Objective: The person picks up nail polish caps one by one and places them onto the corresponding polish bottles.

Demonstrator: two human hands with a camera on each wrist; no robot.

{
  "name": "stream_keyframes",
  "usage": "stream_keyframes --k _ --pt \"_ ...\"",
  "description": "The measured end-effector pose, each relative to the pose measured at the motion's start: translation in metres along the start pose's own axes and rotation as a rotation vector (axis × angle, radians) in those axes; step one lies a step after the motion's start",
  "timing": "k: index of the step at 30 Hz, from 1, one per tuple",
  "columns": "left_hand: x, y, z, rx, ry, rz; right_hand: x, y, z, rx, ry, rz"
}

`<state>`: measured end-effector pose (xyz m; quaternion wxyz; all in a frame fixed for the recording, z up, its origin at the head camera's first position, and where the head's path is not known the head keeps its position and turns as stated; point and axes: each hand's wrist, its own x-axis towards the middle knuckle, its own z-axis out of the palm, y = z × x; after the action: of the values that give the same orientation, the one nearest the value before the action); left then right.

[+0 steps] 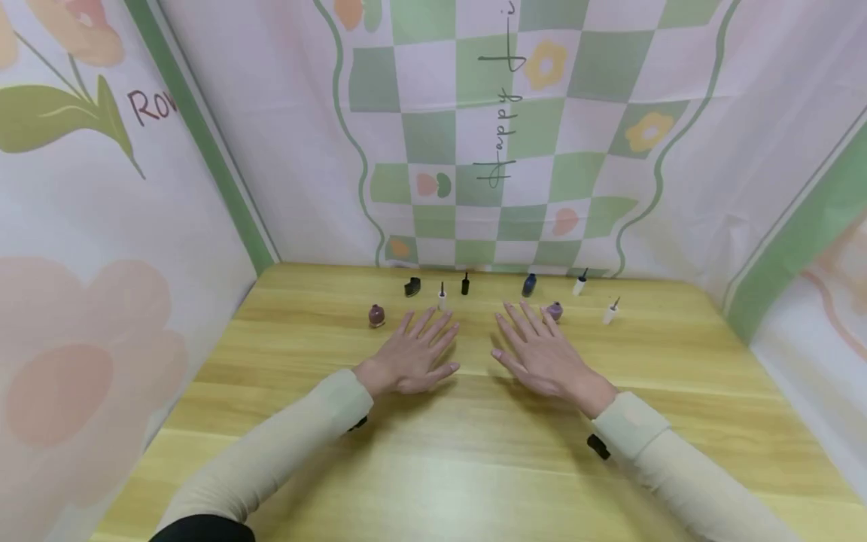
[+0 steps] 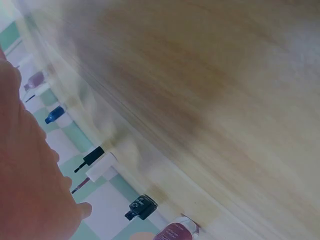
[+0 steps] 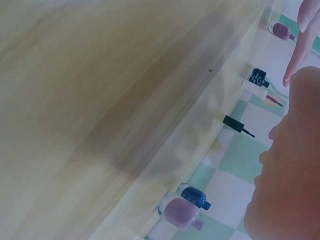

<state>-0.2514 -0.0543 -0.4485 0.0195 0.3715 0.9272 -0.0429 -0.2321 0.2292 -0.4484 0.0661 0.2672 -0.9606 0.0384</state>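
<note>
Wooden bench [image 1: 440,467] stands before a hanging cloth [image 1: 427,135] with green and white checks. Above the bench, the left hand [image 1: 415,355] and the right hand [image 1: 550,360] are palms down, their fingers straight and spread apart. Near the left fingertips is a white brush cap [image 1: 442,300]; farther left are a mauve bottle [image 1: 376,316] and a dark bottle [image 1: 412,287]. A black brush cap [image 1: 465,285] and a blue bottle [image 1: 529,286] stand on the far side. Just beside the right fingertips is a lilac bottle [image 1: 556,310], with two more white caps [image 1: 610,313] to its right.
</note>
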Motion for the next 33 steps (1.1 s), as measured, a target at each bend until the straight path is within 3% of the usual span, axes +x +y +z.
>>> stream_keyframes --k 16,33 --pt "0.004 0.005 -0.008 -0.012 0.019 0.011 -0.013 0.004 -0.011 0.009 0.028 -0.003" --pt "0.01 0.013 -0.008 -0.057 0.069 0.015 -0.033 0.003 -0.02 0.034 -0.013 0.022"
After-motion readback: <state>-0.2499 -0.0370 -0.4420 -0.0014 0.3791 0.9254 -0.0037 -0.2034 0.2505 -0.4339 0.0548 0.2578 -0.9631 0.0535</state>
